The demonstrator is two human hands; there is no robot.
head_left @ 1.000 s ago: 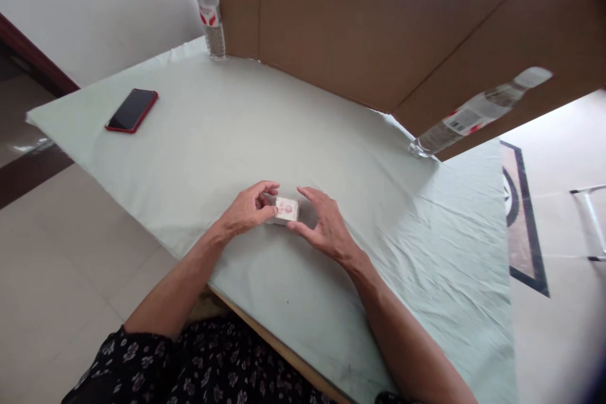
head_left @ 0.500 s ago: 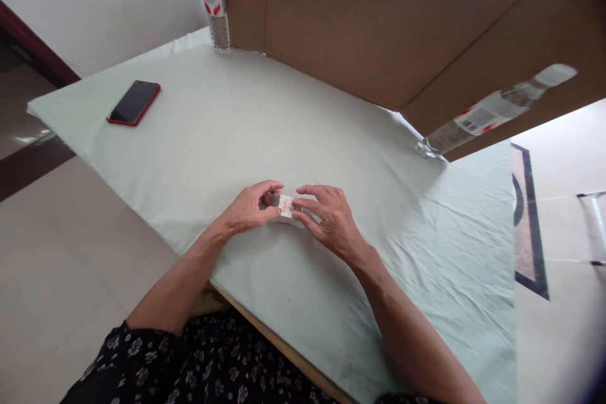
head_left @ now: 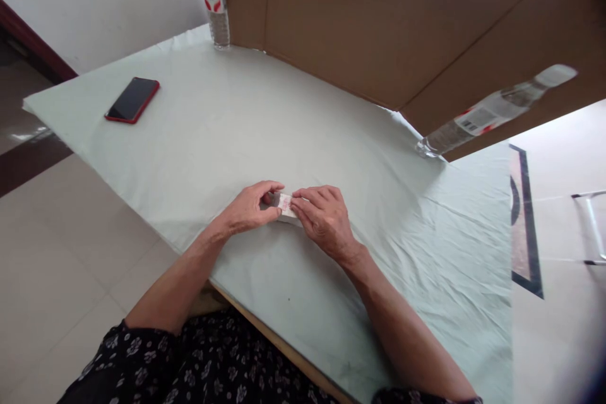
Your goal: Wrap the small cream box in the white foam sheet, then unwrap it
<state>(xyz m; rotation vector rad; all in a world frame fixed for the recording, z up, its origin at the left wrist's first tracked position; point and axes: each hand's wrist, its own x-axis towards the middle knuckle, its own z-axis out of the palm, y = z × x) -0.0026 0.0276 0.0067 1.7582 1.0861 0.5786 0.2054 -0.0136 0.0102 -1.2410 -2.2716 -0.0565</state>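
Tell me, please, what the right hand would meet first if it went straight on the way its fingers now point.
The right hand would meet the small white box first, its fingertips seeming to touch it; beyond, likely the left hand, though depth is unclear.

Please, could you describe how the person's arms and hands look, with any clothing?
The left hand and right hand are bare, with no gloves or watches visible. Both forearms are uncovered up to black sleeves with a pale floral print.
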